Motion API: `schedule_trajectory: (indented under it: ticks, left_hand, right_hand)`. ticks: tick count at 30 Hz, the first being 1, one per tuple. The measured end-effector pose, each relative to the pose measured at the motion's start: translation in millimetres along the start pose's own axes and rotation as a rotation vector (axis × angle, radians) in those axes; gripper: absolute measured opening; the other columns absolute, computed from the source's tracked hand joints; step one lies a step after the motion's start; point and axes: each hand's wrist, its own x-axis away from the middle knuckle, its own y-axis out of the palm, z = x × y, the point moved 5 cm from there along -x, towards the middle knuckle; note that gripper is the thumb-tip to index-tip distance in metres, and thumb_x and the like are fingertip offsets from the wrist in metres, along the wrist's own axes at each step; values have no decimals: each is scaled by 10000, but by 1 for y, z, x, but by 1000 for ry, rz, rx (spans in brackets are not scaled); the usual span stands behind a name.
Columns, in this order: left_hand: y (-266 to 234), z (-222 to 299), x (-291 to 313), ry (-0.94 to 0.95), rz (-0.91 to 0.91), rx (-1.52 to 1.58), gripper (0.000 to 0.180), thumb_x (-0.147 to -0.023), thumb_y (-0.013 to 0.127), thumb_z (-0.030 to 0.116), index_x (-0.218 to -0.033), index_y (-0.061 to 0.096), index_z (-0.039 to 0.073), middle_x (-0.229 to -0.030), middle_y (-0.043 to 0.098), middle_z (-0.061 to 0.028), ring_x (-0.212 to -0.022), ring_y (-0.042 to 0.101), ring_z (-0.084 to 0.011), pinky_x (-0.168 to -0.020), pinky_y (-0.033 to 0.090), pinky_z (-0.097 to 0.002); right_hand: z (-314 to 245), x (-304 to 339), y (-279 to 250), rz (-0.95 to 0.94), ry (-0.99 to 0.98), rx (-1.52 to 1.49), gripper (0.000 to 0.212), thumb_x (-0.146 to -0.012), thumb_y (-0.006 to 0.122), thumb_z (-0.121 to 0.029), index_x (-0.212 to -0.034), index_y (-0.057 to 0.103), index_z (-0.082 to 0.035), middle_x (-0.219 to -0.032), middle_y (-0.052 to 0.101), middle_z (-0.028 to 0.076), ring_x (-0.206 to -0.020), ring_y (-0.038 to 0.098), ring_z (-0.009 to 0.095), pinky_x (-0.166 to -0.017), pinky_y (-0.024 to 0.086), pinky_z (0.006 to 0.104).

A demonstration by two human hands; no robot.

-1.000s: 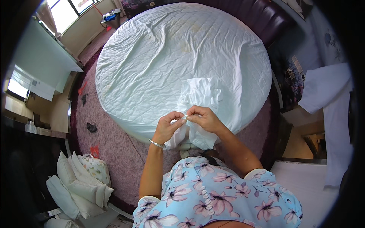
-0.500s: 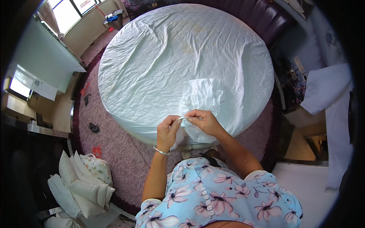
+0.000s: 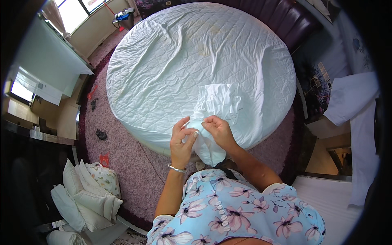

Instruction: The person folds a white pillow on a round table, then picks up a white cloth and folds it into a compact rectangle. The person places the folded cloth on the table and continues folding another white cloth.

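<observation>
A bunched white sheet point(image 3: 218, 99) lies on the near part of a round bed, and its loose end point(image 3: 210, 150) hangs down between me and the mattress edge. My left hand point(image 3: 181, 141) pinches an edge of this sheet between thumb and forefinger, its other fingers raised. Slightly to the right and higher, my right hand point(image 3: 218, 131) is closed with its fingertips on the sheet's edge. Only a small gap separates the two hands. Under them is the wrinkled, quilted white mattress cover point(image 3: 163, 81).
Pillows point(image 3: 87, 200) are piled at the lower left. Purple carpet point(image 3: 126, 163) surrounds the bed, with a black scrap point(image 3: 101, 134) and a red scrap point(image 3: 104, 160) on it. White bedding point(image 3: 353, 98) hangs at right. A dark padded headboard point(image 3: 281, 20) curves behind.
My hands, close together before, have moved a little apart. The left fingers have lifted and spread, and more of the sheet's loose end shows below the hands.
</observation>
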Motion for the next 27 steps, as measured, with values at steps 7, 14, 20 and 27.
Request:
schedule_trajectory:
  ticks: [7, 14, 20, 27]
  left_hand:
    - [7, -25, -4, -296, -135, 262, 84, -847, 582, 54, -918, 600, 13, -1124, 572, -122, -1024, 527, -175, -903, 397, -296]
    - [10, -18, -6, -300, -124, 414, 65, -860, 550, 35, -912, 571, 1, -1038, 599, -95, -966, 542, -146, -872, 411, -272]
    - [13, -17, 0, -393, -111, 565, 59, -869, 533, 47, -910, 562, 17, -1031, 594, -83, -925, 535, -127, -845, 405, -249]
    - [10, -24, -1, -463, -176, 545, 59, -859, 551, 57, -902, 561, 18, -996, 585, -48, -896, 521, -95, -806, 405, -234]
  right_hand:
    - [-14, 6, 11, -191, -224, 175, 85, -832, 565, -60, -885, 572, 7, -738, 564, -8, -704, 485, 49, -638, 413, 215]
    - [-23, 7, 11, -284, -250, 237, 77, -842, 556, -65, -885, 561, 0, -743, 541, -5, -708, 476, 60, -647, 411, 220]
    - [-24, 10, 13, -293, -222, 168, 93, -840, 571, -77, -889, 562, 1, -764, 549, 1, -734, 482, 61, -675, 414, 227]
    - [-25, 11, 10, -265, -244, 287, 101, -827, 579, -77, -893, 575, -1, -764, 579, 11, -728, 505, 67, -669, 429, 237]
